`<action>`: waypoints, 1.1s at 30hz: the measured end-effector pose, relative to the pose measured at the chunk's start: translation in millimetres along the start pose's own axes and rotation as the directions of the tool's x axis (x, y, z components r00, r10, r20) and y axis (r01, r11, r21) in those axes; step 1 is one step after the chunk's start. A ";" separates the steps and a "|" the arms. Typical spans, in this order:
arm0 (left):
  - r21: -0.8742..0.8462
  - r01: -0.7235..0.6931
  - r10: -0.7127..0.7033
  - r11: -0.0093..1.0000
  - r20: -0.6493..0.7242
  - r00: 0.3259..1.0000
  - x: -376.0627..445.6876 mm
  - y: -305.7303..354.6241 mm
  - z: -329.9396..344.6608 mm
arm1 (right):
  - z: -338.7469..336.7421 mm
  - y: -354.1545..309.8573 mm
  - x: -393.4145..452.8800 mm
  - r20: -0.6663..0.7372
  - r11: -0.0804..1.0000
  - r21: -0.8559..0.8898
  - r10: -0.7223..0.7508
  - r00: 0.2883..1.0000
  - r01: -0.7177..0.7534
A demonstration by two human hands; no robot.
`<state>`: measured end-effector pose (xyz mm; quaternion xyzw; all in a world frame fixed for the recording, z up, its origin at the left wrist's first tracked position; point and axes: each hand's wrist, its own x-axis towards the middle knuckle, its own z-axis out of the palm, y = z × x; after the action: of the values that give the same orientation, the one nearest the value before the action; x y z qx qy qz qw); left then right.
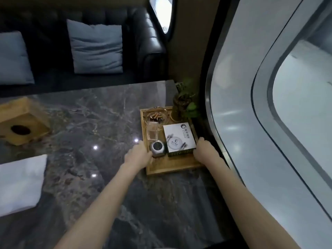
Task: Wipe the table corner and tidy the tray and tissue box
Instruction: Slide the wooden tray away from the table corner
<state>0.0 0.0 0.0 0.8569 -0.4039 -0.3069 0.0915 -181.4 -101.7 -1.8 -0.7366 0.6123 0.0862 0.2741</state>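
A wooden tray (168, 168) sits at the far right corner of the dark marble table (100, 119), close to the window wall. My left hand (138, 153) grips the tray's left edge and my right hand (203, 150) grips its right edge. On the tray are a glass ashtray with cigarette butts (155, 116), a small round silver device (157, 148), a clear glass holder (153, 133), a white printed box (178, 137) and a potted plant (183, 103). A wooden tissue box (21, 123) stands at the table's far left. A white cloth (19, 184) lies at the near left.
A dark leather sofa (147, 42) with two blue-grey cushions (96, 47) runs along the table's far side. A curved window frame (224, 123) rises right beside the tray and my right forearm.
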 end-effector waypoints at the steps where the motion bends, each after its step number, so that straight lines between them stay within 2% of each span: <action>1: -0.040 0.000 -0.001 0.999 -0.023 1.000 -1.1 -1.1 7.0 | 5.3 1.6 -0.9 -0.005 1.000 -0.015 0.020 1.000 -0.020; 3: -0.121 -0.014 0.005 0.993 -0.077 0.997 -1.7 -5.4 24.3 | 18.3 6.3 -1.3 -0.044 0.998 -0.036 0.055 0.998 -0.056; 7: -0.164 -0.006 -0.018 0.986 -0.144 0.989 -4.9 -14.5 51.1 | 43.2 15.5 -2.5 -0.170 0.993 -0.078 0.071 0.983 -0.086; 13: 0.018 0.017 -0.012 1.000 -0.216 0.976 -2.8 -23.1 63.7 | 60.2 18.1 -6.2 -0.272 0.992 -0.066 0.087 0.958 -0.109; 22: 0.155 -0.028 0.047 0.988 -0.121 0.992 5.2 -22.8 56.6 | 49.6 12.7 -2.4 -0.252 0.988 -0.099 0.092 0.963 -0.120; 27: -0.107 0.098 -0.109 0.989 -0.104 0.989 9.1 -19.1 51.3 | 45.3 11.3 -2.0 -0.250 0.991 -0.011 0.127 0.960 -0.134; 30: -0.235 0.112 -0.137 0.966 -0.095 0.986 7.2 -19.0 51.5 | 44.2 12.2 1.6 -0.260 0.990 0.080 0.132 0.957 -0.115; 33: -0.430 0.167 -0.204 0.887 -0.042 0.978 7.7 -19.6 51.8 | 43.4 13.4 2.0 -0.276 0.979 0.188 0.128 0.953 -0.077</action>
<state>-14.9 11.8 -52.6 0.8634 -0.2396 -0.3576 0.2629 -184.6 -82.7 -43.0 -0.6815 0.6882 -0.0612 0.2412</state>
